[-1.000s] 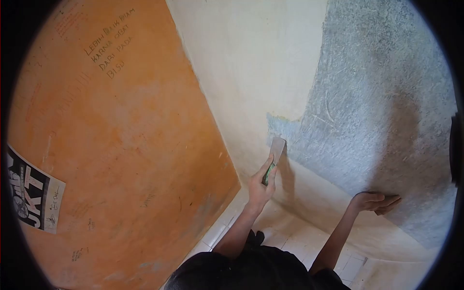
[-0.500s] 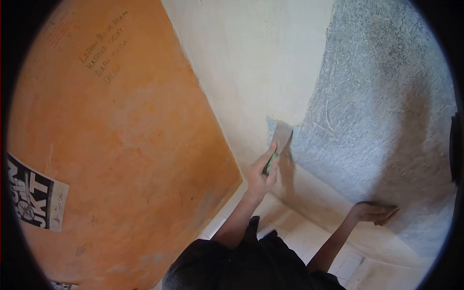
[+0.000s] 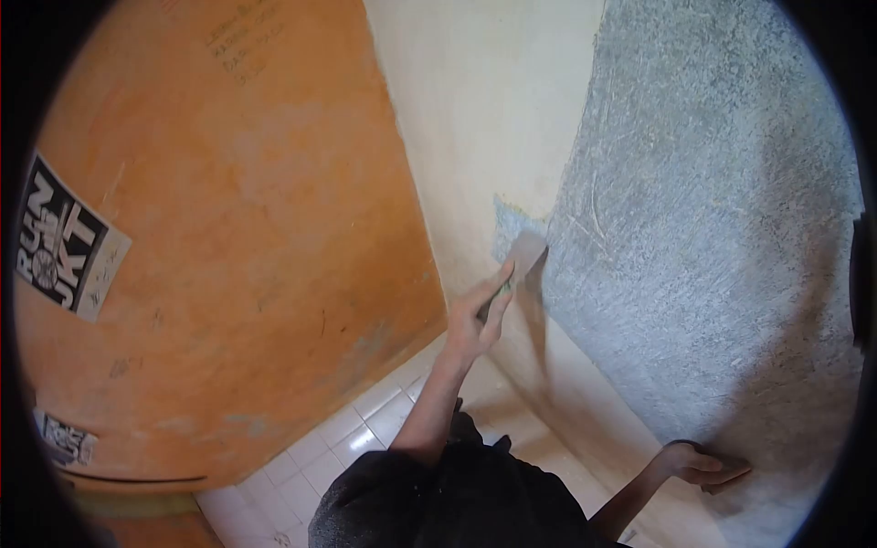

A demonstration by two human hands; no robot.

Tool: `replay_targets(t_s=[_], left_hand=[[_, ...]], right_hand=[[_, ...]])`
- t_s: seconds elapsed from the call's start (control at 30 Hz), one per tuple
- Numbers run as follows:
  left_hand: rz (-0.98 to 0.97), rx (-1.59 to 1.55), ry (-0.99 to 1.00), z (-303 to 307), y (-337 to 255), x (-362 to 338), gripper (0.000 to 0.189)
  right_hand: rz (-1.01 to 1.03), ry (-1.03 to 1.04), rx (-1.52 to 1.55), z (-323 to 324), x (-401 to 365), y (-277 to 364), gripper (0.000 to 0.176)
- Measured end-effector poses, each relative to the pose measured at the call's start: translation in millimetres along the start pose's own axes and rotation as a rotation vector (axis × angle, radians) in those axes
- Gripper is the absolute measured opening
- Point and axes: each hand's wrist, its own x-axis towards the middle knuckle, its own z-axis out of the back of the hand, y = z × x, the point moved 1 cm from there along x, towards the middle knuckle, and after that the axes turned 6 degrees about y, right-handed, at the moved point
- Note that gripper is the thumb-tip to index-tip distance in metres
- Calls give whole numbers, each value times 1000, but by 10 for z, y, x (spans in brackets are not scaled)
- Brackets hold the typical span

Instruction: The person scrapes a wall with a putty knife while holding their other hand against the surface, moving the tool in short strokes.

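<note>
My left hand (image 3: 472,321) is wrapped round the green handle of a putty knife (image 3: 527,254). Its wide grey blade lies against the wall, at the lower edge of a bare grey-blue patch (image 3: 513,226) where the cream paint (image 3: 484,100) is gone. Low on the right, my right hand (image 3: 692,463) is closed on a thin, flat brown piece (image 3: 728,481), close against the rough grey wall (image 3: 676,228). What this piece is, I cannot make out.
An orange wall (image 3: 256,247) with handwriting stands on the left and bears a black-and-white sticker (image 3: 68,242). Below it a smaller sticker (image 3: 66,438) shows. White floor tiles (image 3: 320,466) lie at the foot of the walls.
The view has tilted lower, showing more floor. The putty knife blade has moved down, and more of the bare patch shows above it. My right hand sits lower in view.
</note>
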Motion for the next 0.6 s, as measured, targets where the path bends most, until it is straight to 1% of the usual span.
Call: replay_targets(t_s=[0.03, 0.07, 0.1, 0.17, 0.3, 0.37, 0.4, 0.47, 0.6], left_hand=[[68, -12, -8, 33, -120, 91, 38], [6, -23, -59, -2, -113, 82, 38], [10, -18, -74, -36, 0, -53, 38], [26, 18, 13, -104, 279, -299, 37], [22, 53, -51, -71, 98, -138, 36], [13, 8, -127, 0, -77, 45, 35], [12, 6, -130, -7, 17, -35, 35], [56, 71, -22, -28, 298, -214, 36], [64, 119, -26, 111, 85, -78, 36]], right_hand=[[16, -3, 23, 20, -7, -3, 50], [30, -4, 42, 43, -14, -19, 50], [43, -14, 63, 15, -3, -40, 50], [15, -21, 94, -98, -2, -49, 50], [-46, 4, 116, -69, -48, -61, 48], [-67, 15, 137, -57, -47, -43, 47], [-76, 18, 150, -68, -37, -33, 46], [-101, 15, 174, -113, -28, 0, 46], [-150, 37, 200, -70, -55, 85, 45]])
